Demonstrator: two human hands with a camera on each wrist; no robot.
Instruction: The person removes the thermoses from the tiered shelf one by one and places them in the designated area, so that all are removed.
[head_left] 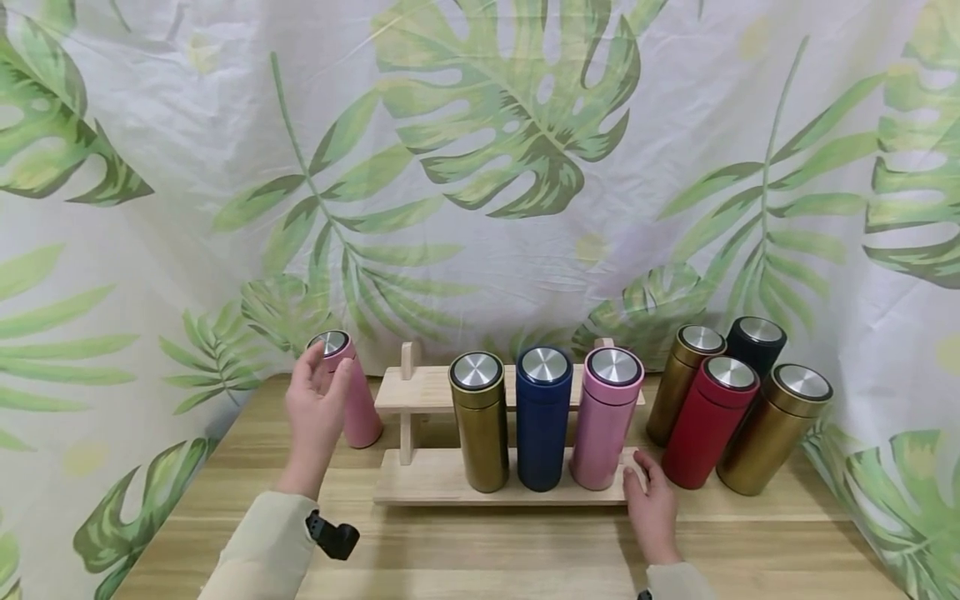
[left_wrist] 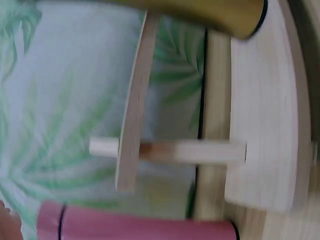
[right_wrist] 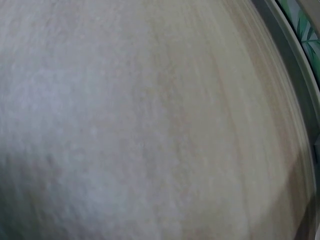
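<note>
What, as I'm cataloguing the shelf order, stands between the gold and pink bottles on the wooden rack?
In the head view, the blue bottle stands between the gold bottle and the pink bottle.

There are eight flasks (head_left: 485, 442): three gold, two pink, one blue, one red, one black; one left, three centre, four right in the frame. One rack (head_left: 406, 437) with two shelves (head_left: 420, 482), one table (head_left: 480, 554), one left hand (head_left: 318, 410) and one right hand (head_left: 652, 504) show.
</note>
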